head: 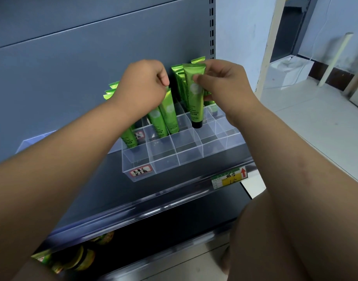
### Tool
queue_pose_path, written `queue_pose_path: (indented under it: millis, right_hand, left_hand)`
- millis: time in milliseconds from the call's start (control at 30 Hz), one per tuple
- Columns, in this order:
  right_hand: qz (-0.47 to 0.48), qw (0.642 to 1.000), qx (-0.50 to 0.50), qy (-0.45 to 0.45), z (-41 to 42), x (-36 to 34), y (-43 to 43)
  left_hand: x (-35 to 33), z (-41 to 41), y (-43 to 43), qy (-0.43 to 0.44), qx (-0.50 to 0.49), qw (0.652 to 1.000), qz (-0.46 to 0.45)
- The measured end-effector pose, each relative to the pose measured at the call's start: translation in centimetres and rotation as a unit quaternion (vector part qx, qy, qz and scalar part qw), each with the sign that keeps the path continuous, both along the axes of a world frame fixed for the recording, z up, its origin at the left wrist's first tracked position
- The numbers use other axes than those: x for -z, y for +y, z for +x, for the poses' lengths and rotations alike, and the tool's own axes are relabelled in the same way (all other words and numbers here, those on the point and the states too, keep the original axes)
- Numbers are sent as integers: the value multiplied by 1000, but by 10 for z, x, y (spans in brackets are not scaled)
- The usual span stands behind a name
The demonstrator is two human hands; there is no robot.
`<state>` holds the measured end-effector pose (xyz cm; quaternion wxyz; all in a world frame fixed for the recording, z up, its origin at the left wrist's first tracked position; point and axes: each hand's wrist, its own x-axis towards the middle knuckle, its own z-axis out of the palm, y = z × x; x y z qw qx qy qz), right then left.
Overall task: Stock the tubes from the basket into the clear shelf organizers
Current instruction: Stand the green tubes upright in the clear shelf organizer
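Note:
A clear compartmented organizer [186,153] sits on the grey shelf, with several green tubes standing cap-down in its back and left cells. My right hand [220,86] pinches a green tube with a black cap [194,94] near its crimped top and holds it upright over a middle cell. My left hand [141,86] is curled over the tops of two green tubes [166,116] standing in the left cells; the exact grip is hidden by the hand. More green tubes [178,78] stand behind, against the back panel. The basket is not clearly in view.
The front cells of the organizer hold nothing. A second clear organizer [32,140] shows at the left behind my forearm. Price labels [229,178] hang on the shelf's front rail. Green packets [78,258] lie on the lower shelf. White floor and a white box [285,72] are to the right.

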<state>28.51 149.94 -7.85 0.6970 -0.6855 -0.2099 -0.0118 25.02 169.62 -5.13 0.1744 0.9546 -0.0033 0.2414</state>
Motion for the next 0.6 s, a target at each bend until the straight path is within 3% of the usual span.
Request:
queue_pose_path:
  millis: [333, 600]
  right_hand:
    - [-7, 1000, -4, -7, -3, 0, 4]
    - [-7, 1000, 10, -10, 1, 1, 3]
  left_hand:
    - [6, 6, 4, 14, 13, 999, 46]
    - [4, 14, 7, 57, 34, 997, -47]
